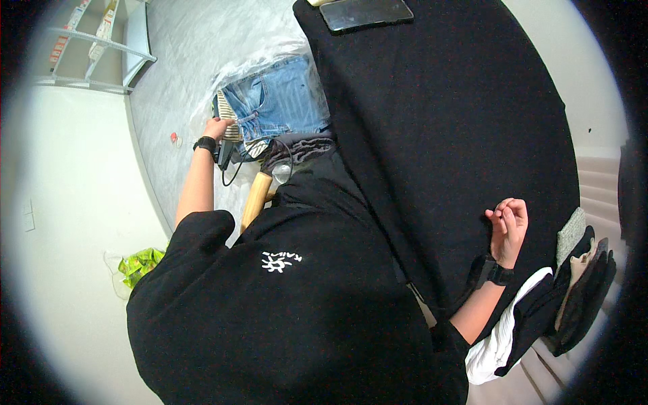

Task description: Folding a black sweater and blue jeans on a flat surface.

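Observation:
My left hand (219, 128) reaches out to a pile of clothes and closes on the edge of a cream and dark striped garment (228, 111). Beside its fingers lie folded blue denim jeans (280, 98), on clear plastic wrapping (283, 54). A dark device with a black cable (233, 177) is close by the wrist. My right hand (509, 223) rests above the black-covered table (459, 121), its fingers curled in with nothing visible between them. Both wrists wear black bands.
A dark phone (366, 13) lies at the table's far edge. Folded clothes, one of them white (513, 331), are stacked beyond the right edge. A wooden cylinder (256, 199) stands near my body. A green bag (140, 264) and a metal shelf (101, 40) are at left.

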A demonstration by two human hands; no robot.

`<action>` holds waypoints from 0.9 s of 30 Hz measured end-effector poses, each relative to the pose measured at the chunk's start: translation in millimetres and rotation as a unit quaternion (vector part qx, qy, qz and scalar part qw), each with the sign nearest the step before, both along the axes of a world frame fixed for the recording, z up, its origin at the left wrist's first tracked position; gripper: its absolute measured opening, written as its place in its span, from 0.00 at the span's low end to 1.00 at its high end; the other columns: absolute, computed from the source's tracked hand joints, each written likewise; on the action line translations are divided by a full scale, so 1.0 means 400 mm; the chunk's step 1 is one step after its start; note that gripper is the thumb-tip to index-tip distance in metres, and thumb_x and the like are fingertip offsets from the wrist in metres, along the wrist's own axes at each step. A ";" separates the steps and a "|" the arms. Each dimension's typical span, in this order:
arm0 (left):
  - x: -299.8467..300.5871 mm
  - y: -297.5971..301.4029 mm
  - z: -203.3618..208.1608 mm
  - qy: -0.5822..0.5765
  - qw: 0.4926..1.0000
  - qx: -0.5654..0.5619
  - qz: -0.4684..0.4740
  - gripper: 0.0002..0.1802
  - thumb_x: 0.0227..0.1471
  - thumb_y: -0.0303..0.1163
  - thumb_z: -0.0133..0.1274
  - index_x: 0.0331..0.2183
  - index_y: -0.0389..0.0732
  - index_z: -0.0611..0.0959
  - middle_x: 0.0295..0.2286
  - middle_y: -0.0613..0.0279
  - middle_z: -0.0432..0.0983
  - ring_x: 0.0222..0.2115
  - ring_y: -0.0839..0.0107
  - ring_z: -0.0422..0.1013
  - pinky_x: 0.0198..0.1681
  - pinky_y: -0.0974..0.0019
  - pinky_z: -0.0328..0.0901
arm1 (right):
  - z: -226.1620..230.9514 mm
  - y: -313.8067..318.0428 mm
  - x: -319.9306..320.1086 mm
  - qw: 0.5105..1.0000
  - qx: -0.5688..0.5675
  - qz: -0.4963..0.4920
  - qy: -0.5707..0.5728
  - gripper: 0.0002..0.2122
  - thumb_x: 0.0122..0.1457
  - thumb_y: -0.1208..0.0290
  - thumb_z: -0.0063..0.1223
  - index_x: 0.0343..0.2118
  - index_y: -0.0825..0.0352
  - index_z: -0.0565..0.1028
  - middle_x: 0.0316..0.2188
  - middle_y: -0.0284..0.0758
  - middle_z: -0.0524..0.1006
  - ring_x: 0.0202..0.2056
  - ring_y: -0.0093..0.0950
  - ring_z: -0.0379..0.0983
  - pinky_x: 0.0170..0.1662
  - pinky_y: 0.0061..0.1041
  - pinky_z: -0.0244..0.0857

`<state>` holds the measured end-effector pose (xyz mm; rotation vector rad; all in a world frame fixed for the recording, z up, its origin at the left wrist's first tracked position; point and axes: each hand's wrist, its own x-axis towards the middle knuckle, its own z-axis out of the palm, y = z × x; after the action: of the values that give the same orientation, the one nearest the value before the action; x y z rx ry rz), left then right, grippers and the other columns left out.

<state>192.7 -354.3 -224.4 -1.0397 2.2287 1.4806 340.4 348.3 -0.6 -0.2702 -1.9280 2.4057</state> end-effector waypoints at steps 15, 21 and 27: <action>0.019 0.143 0.157 -0.001 0.999 -0.014 0.047 0.20 0.43 0.33 0.60 0.39 0.37 0.76 0.31 0.59 0.78 0.28 0.69 0.75 0.29 0.61 0.70 | -0.008 0.009 0.005 1.000 0.004 -0.005 0.001 0.03 0.58 0.77 0.48 0.34 0.66 0.68 0.29 0.33 0.69 0.29 0.19 0.68 0.40 0.28 0.72; 0.015 0.124 0.150 -0.019 0.999 0.035 -0.017 0.19 0.43 0.30 0.59 0.39 0.35 0.75 0.32 0.58 0.78 0.28 0.70 0.75 0.29 0.65 0.70 | -0.006 0.008 0.005 1.000 0.002 -0.002 0.001 0.03 0.58 0.77 0.48 0.34 0.66 0.67 0.30 0.33 0.69 0.29 0.19 0.68 0.40 0.28 0.72; 0.019 0.187 0.203 0.098 0.988 0.114 -0.023 0.14 0.45 0.28 0.55 0.38 0.41 0.74 0.29 0.65 0.76 0.26 0.73 0.73 0.28 0.68 0.68 | -0.010 0.003 0.007 1.000 -0.001 -0.012 0.002 0.03 0.57 0.77 0.48 0.33 0.66 0.67 0.30 0.33 0.69 0.29 0.19 0.68 0.40 0.28 0.72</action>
<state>200.3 -279.3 -143.4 -0.7973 2.1253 1.8347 343.1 349.4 -4.6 -0.2875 -1.9092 2.3915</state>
